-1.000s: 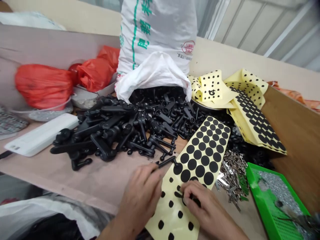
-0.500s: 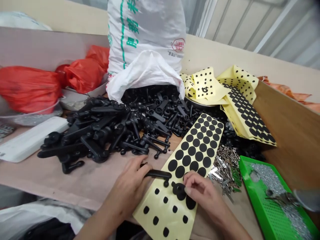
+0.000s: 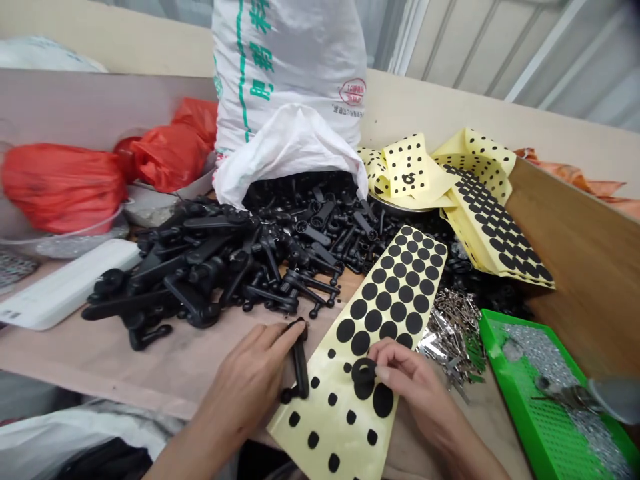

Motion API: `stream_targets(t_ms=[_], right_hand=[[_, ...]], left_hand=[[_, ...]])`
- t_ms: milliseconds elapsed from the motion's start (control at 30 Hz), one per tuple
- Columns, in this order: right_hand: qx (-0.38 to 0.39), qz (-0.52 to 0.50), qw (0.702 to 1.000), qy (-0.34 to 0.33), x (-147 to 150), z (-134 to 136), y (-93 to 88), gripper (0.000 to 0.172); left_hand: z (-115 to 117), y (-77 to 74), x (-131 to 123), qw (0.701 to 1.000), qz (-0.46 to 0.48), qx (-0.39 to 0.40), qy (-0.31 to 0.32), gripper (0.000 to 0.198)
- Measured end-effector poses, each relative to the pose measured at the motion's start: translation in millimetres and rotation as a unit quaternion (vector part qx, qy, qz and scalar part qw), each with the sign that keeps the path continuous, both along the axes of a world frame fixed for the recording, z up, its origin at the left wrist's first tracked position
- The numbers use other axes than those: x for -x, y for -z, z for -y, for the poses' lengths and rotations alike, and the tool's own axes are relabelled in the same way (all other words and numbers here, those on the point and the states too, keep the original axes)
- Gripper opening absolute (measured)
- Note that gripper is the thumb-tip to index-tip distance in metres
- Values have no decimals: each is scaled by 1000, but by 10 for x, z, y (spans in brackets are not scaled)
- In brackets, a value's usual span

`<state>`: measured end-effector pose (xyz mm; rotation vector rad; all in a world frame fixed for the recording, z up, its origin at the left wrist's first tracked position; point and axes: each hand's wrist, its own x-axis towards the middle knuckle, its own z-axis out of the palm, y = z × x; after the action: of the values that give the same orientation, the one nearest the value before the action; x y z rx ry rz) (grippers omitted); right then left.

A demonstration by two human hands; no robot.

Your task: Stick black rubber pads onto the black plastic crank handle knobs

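Note:
My left hand (image 3: 263, 367) is closed on a black plastic crank handle (image 3: 301, 370), pinching its upper end. The handle points down toward me, with a small knob at its lower end, over the left edge of a yellow backing sheet (image 3: 295, 453). My right hand (image 3: 405, 373) pinches the edge of a black ring-shaped sticker (image 3: 365, 371), which looks partly lifted from the sheet. Round black stickers (image 3: 383, 400) cover the upper sheet in rows. Small black dots (image 3: 313, 440) are scattered over its lower part. The fingertips under the ring are partly hidden.
A large pile of black crank handles (image 3: 200, 260) spills from a white woven sack (image 3: 300, 133). Right of the sheet lie small metal pieces (image 3: 453, 333) and a green tray (image 3: 525, 400) of tiny metal parts. More sticker sheets (image 3: 500, 233) lie behind. A white box (image 3: 70, 283) lies left.
The crank handle in my left hand has swung from pointing right across the sheet to pointing down toward me. The ring sticker in my right hand has tilted up, showing its hole.

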<state>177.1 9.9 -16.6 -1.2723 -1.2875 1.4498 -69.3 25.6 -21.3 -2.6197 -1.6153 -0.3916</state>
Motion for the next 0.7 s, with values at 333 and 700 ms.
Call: stream_targets(t_ms=[333,700], right_hand=[[7,-34,999,-5,56,-37,-52,20],[7,-61,998,-21,151,-39,-128,18]], left_hand=[[-70,-115,-282,963,133,214,-92,35],[5,-200,-424,671,534,514,-29,43]])
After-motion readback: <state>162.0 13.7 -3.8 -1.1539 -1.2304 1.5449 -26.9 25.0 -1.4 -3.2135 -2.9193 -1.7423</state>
